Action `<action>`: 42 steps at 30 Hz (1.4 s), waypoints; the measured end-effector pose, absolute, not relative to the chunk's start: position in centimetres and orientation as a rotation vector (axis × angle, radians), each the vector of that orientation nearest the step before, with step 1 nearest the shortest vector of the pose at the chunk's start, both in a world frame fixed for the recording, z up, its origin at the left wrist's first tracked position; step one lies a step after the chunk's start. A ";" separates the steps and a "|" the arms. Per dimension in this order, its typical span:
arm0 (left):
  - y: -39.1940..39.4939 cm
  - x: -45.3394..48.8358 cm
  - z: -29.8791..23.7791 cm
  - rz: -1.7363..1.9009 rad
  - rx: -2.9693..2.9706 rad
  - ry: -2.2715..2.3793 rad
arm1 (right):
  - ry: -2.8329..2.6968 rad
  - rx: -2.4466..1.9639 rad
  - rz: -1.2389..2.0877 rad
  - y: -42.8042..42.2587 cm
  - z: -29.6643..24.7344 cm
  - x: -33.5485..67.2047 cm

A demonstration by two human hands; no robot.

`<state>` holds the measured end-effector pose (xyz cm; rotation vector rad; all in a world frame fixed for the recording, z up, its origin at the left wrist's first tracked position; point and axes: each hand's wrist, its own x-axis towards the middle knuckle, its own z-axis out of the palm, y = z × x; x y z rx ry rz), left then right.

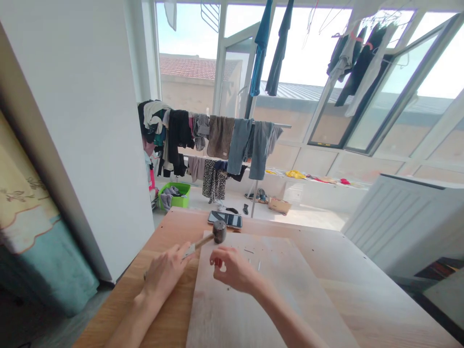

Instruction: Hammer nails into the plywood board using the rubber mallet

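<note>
Green basket and phone beyond mallet in left grip; right grip, contents unclear, near thin pins.

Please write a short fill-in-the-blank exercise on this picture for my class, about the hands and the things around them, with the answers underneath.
1. The left hand grips the mallet by its ____.
2. The hand over the pale board is the person's ____ one.
3. Beyond the table, the tub is bright ____ in colour.

Missing words: handle; right; green.
</note>
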<state>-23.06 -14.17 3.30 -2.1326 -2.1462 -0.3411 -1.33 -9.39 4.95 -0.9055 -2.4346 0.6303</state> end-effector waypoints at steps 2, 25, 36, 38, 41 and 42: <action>-14.3 -22.8 3.6 -0.336 -2.138 -2.157 | -2.034 -1.068 0.743 -7.3 3.9 -0.8; -14.7 -22.7 3.8 -0.406 -2.048 -2.214 | -1.752 -1.291 0.560 -5.9 1.5 -0.2; -14.9 -23.1 3.9 -0.453 -1.955 -2.122 | -2.090 -1.316 0.431 -6.3 1.6 -0.5; -14.9 -23.2 4.0 -0.481 -1.924 -2.107 | -2.047 -1.326 0.458 -6.1 1.3 -0.6; -14.9 -23.4 3.9 -0.530 -1.883 -2.090 | -2.015 -1.300 0.502 -5.8 1.1 -0.7; -14.8 -23.4 3.8 -0.543 -1.870 -2.086 | -2.008 -1.288 0.522 -5.8 1.1 -0.8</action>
